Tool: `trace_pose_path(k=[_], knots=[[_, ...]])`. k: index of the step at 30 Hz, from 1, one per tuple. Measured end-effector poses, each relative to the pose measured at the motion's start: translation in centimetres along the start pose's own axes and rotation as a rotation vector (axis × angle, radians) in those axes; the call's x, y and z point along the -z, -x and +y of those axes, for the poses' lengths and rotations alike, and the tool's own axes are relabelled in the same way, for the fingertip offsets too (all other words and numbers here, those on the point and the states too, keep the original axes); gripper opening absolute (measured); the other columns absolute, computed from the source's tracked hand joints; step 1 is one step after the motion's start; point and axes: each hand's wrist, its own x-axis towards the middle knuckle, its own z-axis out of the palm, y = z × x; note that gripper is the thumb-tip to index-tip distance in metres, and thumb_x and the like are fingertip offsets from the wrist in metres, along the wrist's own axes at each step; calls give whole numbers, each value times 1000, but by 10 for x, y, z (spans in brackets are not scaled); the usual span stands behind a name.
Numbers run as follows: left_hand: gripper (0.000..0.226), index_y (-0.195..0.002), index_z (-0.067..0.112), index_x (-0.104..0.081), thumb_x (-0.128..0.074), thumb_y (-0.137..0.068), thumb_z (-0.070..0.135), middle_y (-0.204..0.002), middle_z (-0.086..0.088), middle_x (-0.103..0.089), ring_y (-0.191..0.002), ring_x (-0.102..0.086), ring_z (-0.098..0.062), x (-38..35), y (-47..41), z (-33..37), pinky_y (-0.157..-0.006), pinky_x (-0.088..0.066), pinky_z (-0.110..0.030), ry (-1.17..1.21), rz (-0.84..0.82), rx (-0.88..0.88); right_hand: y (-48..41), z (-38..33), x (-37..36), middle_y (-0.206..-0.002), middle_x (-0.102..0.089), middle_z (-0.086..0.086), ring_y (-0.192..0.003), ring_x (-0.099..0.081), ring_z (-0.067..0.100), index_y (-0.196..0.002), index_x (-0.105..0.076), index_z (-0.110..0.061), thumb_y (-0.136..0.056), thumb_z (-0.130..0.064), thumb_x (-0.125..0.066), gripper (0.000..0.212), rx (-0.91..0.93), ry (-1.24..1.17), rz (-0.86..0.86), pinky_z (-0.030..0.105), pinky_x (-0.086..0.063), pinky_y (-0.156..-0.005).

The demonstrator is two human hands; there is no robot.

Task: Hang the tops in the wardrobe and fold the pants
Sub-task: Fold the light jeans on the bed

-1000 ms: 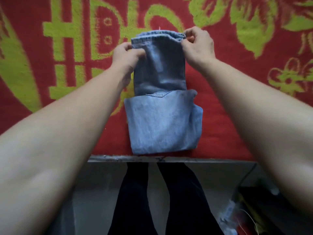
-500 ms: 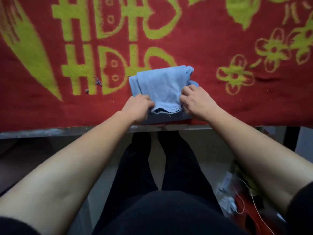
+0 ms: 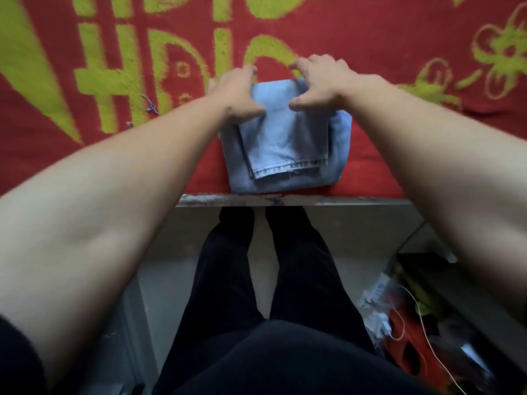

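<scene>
Lying folded into a compact bundle, the jeans [image 3: 285, 155] are sitting on the red blanket [image 3: 399, 38], just beside the metal bed edge [image 3: 313, 200], hem layer uppermost. The left hand [image 3: 236, 92] is laying its thumb on the far corner; its fingers are hidden, so any grip cannot be told. The right hand [image 3: 322, 81] is arching, fingers spread, thumb touching denim. Likely hazard: a tug toward the person sliding the bundle over the edge or springing the top layer loose.
</scene>
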Motion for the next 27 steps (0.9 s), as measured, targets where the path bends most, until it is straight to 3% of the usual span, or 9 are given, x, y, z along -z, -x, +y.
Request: trace_pose_path(k=[4, 8, 10, 12, 16, 19, 21, 23, 27], knots=[[92, -143, 14, -37, -81, -68, 43, -140, -15, -49, -127, -49, -34, 3, -8, 5, -104, -41, -45, -27, -92, 24, -12, -6, 11, -129, -59, 21, -116, -57, 38, -131, -53, -8, -73, -52, -74, 77, -4, 8, -165, 47, -48, -98], [85, -131, 11, -48, -85, -60, 38, -125, -19, -58, -111, -57, -36, 4, 13, 16, -90, -50, -40, -102, -177, -19, 1, -14, 14, -142, -53, 10, -125, -55, 32, -143, -41, -19, -33, -74, -78, 129, 30, 107, -270, 46, -48, -102], [82, -131, 11, -47, -83, -63, 38, -125, -20, -54, -113, -55, -39, -2, 25, 19, -91, -49, -41, -163, -174, -33, 10, -17, 10, -151, -44, 7, -131, -50, 30, -151, -27, -22, -30, -71, -83, 142, 4, 115, -340, 45, -45, -106], [74, -133, 14, -45, -78, -70, 35, -128, -22, -45, -116, -51, -42, -10, 39, 20, -95, -46, -45, -198, -153, -5, 19, -22, 3, -149, -46, 10, -128, -52, 31, -150, -28, -19, -39, -63, -87, 133, -29, 145, -394, 44, -47, -103], [51, -130, 19, -54, -65, -81, 29, -127, -17, -43, -114, -53, -39, -23, 66, 25, -91, -47, -44, -213, -133, 45, 41, -33, -15, -112, -63, 12, -103, -61, 31, -121, -62, -14, -68, -43, -78, 62, -52, 243, -334, 30, -51, -74], [42, -124, 22, -59, -64, -82, 28, -122, -13, -44, -112, -51, -35, -23, 90, 33, -85, -47, -43, -197, -51, 58, 64, -38, -20, -122, -57, 12, -117, -50, 32, -115, -62, -14, -82, -28, -62, 36, -37, 237, -229, 46, -44, -91], [46, -127, 25, -54, -65, -82, 27, -124, -12, -41, -112, -48, -33, -15, 112, 38, -80, -46, -42, -196, 11, 45, 84, -41, -14, -116, -63, 10, -102, -58, 31, -100, -63, -17, -82, -20, -58, 19, -3, 165, -201, 38, -46, -76], [53, -132, 26, -50, -66, -82, 25, -125, -12, -41, -113, -45, -33, 3, 134, 40, -78, -46, -42, -212, 95, 27, 105, -50, -2, -111, -67, 9, -97, -63, 30, -102, -63, -20, -81, -16, -57, 22, 23, 145, -100, 32, -42, -66], [48, -125, 27, -55, -69, -79, 26, -121, -6, -51, -115, -43, -31, 75, 184, 36, -76, -47, -39, -321, 334, -10, 150, -90, 48, -124, -62, 2, -112, -60, 29, -130, -51, -25, -84, -23, -60, 46, 49, 145, 210, 36, -50, -79]])
